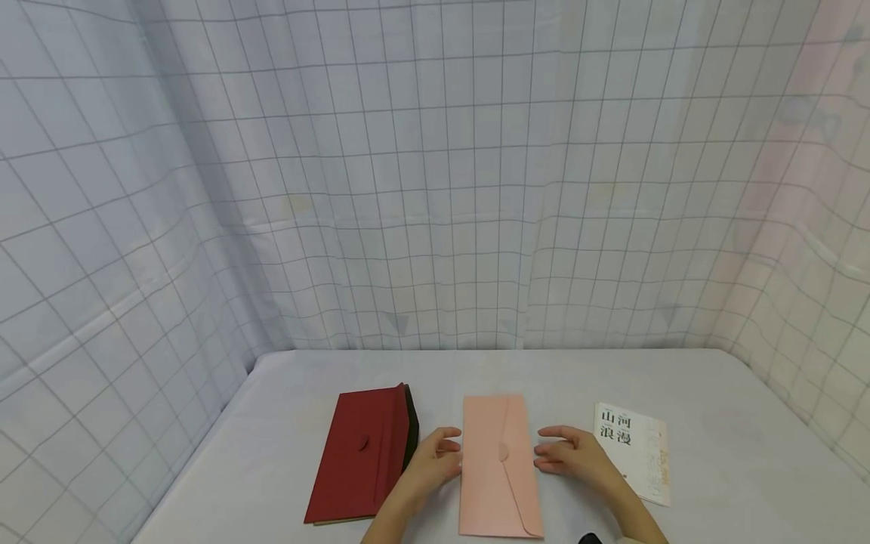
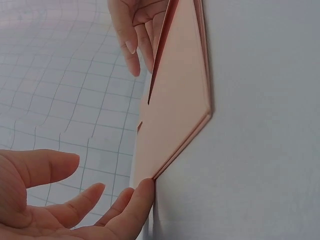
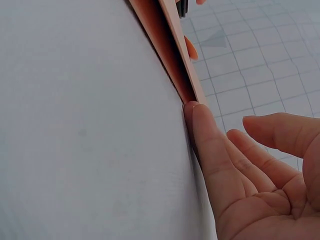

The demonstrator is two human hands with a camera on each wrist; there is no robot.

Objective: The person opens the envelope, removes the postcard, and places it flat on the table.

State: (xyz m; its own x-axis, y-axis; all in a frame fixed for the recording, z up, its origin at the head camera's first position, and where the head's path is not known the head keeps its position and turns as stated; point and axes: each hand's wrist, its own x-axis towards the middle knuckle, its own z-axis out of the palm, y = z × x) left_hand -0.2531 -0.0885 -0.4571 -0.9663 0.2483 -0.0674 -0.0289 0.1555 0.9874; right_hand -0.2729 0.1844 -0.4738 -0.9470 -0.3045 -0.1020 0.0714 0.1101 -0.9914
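A pink envelope [image 1: 485,468] lies on the table with its flap side up; a rounded tab [image 1: 504,452] holds the slanted flap near the middle. My left hand [image 1: 435,462] is at its left long edge, fingers loosely bent, with a fingertip [image 2: 146,186] right at the edge in the left wrist view. Opposite it, my right hand [image 1: 569,453] is at the right edge, thumb apart from the envelope. The right wrist view shows one finger [image 3: 204,120] against that edge, where the envelope's layers gape slightly. Neither hand pinches the envelope.
Left of the left hand lies a dark red envelope [image 1: 347,453] with a tab, over a dark green one [image 1: 411,423] and a yellowish edge. A white booklet [image 1: 635,465] with dark printed characters lies beyond the right forearm. Gridded white cloth [image 1: 435,227] surrounds the table.
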